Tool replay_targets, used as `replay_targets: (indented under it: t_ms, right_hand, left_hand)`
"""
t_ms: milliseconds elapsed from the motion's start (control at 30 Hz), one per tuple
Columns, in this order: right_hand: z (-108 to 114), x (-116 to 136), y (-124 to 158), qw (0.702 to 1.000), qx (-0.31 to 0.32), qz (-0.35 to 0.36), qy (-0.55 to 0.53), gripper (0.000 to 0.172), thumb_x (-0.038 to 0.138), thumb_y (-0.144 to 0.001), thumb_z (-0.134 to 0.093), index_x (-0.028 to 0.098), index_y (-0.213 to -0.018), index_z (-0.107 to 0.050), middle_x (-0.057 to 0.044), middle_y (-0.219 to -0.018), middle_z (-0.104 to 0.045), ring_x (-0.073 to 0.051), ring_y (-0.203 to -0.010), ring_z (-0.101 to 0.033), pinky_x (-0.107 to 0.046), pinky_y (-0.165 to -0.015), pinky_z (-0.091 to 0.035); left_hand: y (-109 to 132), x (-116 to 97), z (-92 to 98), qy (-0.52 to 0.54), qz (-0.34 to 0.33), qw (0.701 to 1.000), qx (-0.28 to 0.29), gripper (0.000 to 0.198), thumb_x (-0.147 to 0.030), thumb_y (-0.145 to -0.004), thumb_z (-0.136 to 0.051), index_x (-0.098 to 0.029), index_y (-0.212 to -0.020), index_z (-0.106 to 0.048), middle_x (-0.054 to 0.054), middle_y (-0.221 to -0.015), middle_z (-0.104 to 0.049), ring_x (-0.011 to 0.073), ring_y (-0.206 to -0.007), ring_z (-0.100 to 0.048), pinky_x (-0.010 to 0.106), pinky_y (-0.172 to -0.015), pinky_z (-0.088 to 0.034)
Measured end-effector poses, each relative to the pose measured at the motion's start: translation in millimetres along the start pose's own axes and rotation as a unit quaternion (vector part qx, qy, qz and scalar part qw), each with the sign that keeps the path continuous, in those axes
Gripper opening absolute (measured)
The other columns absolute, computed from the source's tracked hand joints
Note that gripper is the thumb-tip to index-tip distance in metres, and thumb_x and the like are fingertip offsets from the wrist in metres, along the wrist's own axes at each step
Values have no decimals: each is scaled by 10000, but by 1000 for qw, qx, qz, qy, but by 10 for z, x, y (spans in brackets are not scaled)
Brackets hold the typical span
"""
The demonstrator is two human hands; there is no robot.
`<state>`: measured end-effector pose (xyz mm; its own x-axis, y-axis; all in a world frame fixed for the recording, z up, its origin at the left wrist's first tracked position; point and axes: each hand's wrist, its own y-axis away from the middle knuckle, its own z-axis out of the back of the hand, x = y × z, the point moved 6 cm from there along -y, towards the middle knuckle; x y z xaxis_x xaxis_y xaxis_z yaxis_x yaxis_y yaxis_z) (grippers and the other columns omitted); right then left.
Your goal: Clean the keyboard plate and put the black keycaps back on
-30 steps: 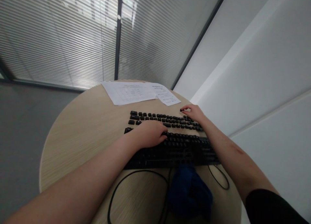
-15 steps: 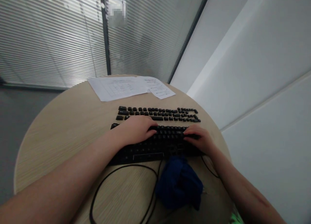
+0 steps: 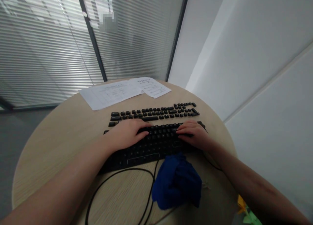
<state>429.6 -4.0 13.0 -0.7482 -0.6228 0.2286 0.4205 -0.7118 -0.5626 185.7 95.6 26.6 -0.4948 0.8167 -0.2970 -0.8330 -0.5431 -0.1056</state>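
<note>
A black keyboard (image 3: 153,147) lies on the round wooden table. Its far rows carry keycaps, while the nearer part looks bare of them. My left hand (image 3: 129,133) rests over its left side, thumb apart from the other fingers, some fingertips hidden behind the hand. On the right side, my right hand (image 3: 192,133) touches the far key rows with its fingers stretched out and the thumb apart. No held thing shows in either hand. Just beyond the keyboard, loose black keycaps (image 3: 154,113) lie in three rows, with a long space bar (image 3: 150,119) among them.
A crumpled blue cloth (image 3: 177,182) sits in front of the keyboard. Beside it a black cable (image 3: 117,171) loops across the table (image 3: 49,147). Printed papers (image 3: 110,94) lie at the far edge. A white wall (image 3: 256,72) stands close on the right.
The camera view has turned slightly, so the table things appear tilted and shifted left. Both hands stay on the keyboard, with little visible movement against it.
</note>
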Motion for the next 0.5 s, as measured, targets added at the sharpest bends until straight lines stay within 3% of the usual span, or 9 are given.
replay_targets:
  t_ms: [500]
  right_hand:
    - [-13, 13, 4, 999, 33, 15, 22, 145, 270, -976, -637, 264, -987, -782, -12, -1032, -791, -165, -848, -725, -327, -793, -517]
  left_hand:
    - [-5, 23, 1, -5, -4, 1000, 5, 420, -431, -984, -496, -247, -1316, -676, 61, -1308, -708, 260, -1185, -660, 432, -1066, -492]
